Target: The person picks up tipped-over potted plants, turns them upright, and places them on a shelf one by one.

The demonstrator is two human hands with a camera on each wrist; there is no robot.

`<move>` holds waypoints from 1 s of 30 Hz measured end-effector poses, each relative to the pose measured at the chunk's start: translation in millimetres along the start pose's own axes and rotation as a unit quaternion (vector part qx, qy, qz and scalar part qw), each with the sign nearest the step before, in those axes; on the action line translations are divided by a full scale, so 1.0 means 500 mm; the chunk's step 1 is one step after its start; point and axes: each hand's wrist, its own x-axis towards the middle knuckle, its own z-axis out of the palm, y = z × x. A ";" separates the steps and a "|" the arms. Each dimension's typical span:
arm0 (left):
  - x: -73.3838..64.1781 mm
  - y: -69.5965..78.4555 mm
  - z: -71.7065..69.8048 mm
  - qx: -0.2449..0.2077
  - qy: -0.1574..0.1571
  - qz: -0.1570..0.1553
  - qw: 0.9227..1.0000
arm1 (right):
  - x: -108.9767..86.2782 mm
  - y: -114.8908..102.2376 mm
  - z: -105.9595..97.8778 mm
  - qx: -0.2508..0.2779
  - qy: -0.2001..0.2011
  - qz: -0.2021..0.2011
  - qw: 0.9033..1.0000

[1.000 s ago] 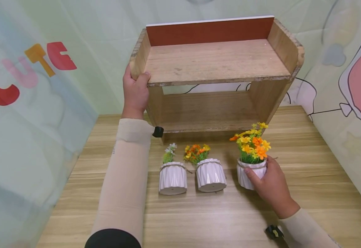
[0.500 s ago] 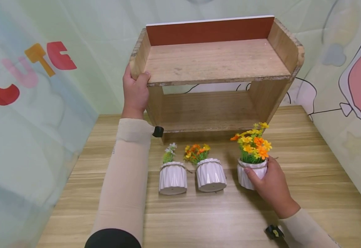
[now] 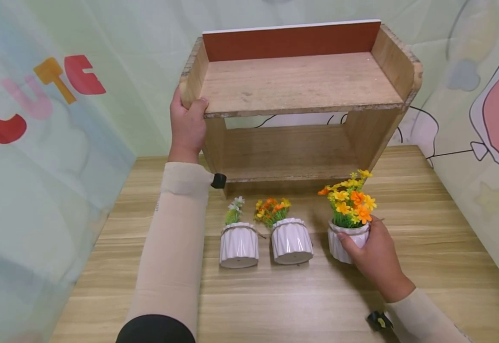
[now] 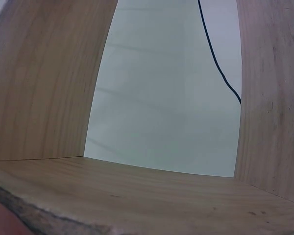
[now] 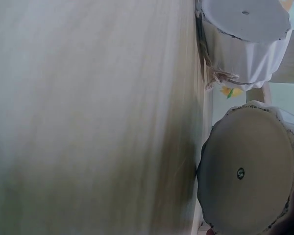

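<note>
My left hand (image 3: 188,125) grips the left side panel of a two-tier wooden shelf (image 3: 300,85), its thumb over the front edge of the upper board. In the left wrist view, the inside of the shelf (image 4: 112,193) fills the picture. At the right, my right hand (image 3: 378,259) holds a white ribbed flower pot (image 3: 341,245) of yellow and orange flowers, thumb across its front. Its base (image 5: 250,196) faces the camera in the right wrist view; whether it touches the table cannot be told. The right hand is mostly hidden there.
Two more white pots lie on their sides before the shelf, bases toward me: one with white flowers (image 3: 239,245), one with small orange flowers (image 3: 292,242). The wood-grain table (image 3: 270,305) extends in front. Printed cloth walls (image 3: 60,190) enclose the table's back and sides.
Hardly anything differs. The flowers in the held pot have shifted very slightly to the right; both hands keep their hold, and the two lying pots stay put.
</note>
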 end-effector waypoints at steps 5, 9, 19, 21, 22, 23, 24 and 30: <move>0.004 0.003 0.006 -0.002 -0.003 0.000 1.000 | 0.001 0.001 -0.003 0.006 0.008 -0.007 1.000; 0.005 0.003 0.009 -0.004 -0.005 -0.002 1.000 | 0.000 0.001 -0.005 0.003 0.008 -0.007 1.000; 0.004 0.004 0.013 -0.005 0.000 -0.009 1.000 | -0.002 0.003 -0.007 0.008 0.013 -0.003 1.000; 0.004 0.004 0.012 -0.010 0.001 -0.013 1.000 | -0.003 0.003 -0.007 0.011 0.013 -0.004 1.000; 0.003 0.004 0.011 -0.012 0.002 -0.015 1.000 | -0.003 0.003 -0.006 0.012 0.014 -0.005 1.000; 0.003 0.003 0.010 -0.013 0.002 -0.016 1.000 | -0.003 0.003 -0.005 0.014 0.013 -0.005 1.000; 0.003 0.002 0.009 -0.016 0.002 -0.015 1.000 | -0.003 0.004 -0.004 0.014 0.013 -0.004 1.000; 0.002 -0.004 -0.002 -0.030 0.002 -0.018 0.999 | -0.002 0.003 0.003 0.020 0.003 0.001 1.000</move>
